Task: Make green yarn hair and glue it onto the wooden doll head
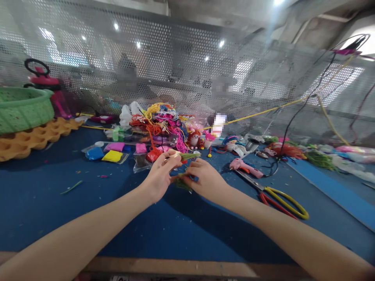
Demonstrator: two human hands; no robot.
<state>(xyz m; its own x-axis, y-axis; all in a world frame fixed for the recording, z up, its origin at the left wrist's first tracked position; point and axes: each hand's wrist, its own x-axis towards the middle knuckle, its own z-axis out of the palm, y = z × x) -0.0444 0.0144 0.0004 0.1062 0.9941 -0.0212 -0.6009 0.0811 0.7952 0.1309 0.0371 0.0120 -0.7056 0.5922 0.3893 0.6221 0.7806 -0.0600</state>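
Note:
Above the middle of the blue table, my left hand (160, 175) is closed on a small bundle of green yarn (189, 156). A pale bit shows at the bundle's end, between the thumb and fingers. Close beside it, my right hand (206, 178) pinches the lower part of the green strands (183, 182), which hang below the fingers. The fingers hide much of the bundle, so how its two parts join cannot be made out.
Scissors (265, 189) and a pink glue gun (246, 167) lie to the right. Behind stand a colourful yarn heap (164, 121) and small dolls (195, 138). Clay packets (113, 156), an egg tray (38, 134) and a green basket (25, 109) are leftward.

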